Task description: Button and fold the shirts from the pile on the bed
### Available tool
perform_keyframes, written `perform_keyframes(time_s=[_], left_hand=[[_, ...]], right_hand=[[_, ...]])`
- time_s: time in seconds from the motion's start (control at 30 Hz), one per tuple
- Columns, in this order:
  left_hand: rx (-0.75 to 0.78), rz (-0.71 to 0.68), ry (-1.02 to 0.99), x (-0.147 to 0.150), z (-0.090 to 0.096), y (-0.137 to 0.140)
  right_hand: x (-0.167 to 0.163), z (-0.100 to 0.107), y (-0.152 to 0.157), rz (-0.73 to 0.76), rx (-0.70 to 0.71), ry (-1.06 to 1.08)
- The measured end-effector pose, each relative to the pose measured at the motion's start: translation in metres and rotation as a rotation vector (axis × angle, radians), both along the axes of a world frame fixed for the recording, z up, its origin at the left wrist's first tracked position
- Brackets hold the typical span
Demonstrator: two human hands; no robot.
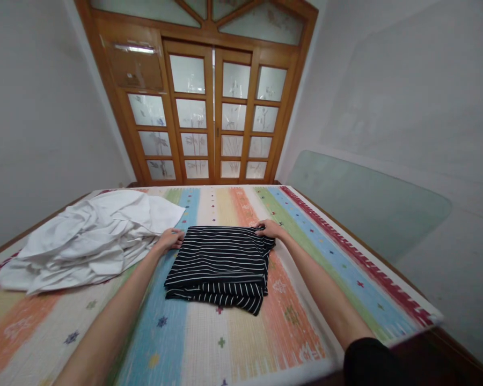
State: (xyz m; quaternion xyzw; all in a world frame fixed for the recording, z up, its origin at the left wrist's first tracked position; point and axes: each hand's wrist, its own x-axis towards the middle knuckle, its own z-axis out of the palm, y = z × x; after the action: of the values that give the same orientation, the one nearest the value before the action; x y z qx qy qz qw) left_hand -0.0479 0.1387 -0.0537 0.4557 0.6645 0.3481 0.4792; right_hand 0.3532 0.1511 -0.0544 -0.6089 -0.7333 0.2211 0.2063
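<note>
A black garment with thin white stripes point(221, 254) lies folded into a rough rectangle on the bed. Its lower layers stick out unevenly along the near edge. My right hand point(269, 229) is closed on the far right corner, where the fabric bunches a little. At the far left side, my left hand point(172, 239) has its fingers curled together at the garment's edge; the fingertips are partly hidden. Whether this is a shirt or another garment, I cannot tell.
To the left lies a large heap of crumpled white cloth point(96, 236), close to my left forearm. A multicoloured striped cover point(326, 257) spreads over the bed. Wooden doors with glass panes point(213, 107) stand beyond it, and a pale wall point(406, 107) rises on the right.
</note>
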Motion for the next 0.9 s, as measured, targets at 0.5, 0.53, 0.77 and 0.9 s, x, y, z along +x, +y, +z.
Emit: perform_keyframes(time_s=[0.5, 0.53, 0.77, 0.9], left_hand=[[0.716, -0.567, 0.678, 0.04, -0.033, -0.033], [0.697, -0.617, 0.693, 0.043, -0.038, -0.036], [0.645, -0.64, 0.817, 0.042, -0.051, -0.024], [0.605, -0.679, 0.88, 0.04, -0.044, -0.008]], right_hand=[[-0.095, -0.016, -0.125, 0.467, 0.311, -0.217], [-0.102, -0.019, -0.14, 0.516, 0.269, -0.223], [-0.109, -0.026, -0.193, 0.683, 0.158, -0.211], [-0.106, -0.026, -0.19, 0.69, 0.205, -0.233]])
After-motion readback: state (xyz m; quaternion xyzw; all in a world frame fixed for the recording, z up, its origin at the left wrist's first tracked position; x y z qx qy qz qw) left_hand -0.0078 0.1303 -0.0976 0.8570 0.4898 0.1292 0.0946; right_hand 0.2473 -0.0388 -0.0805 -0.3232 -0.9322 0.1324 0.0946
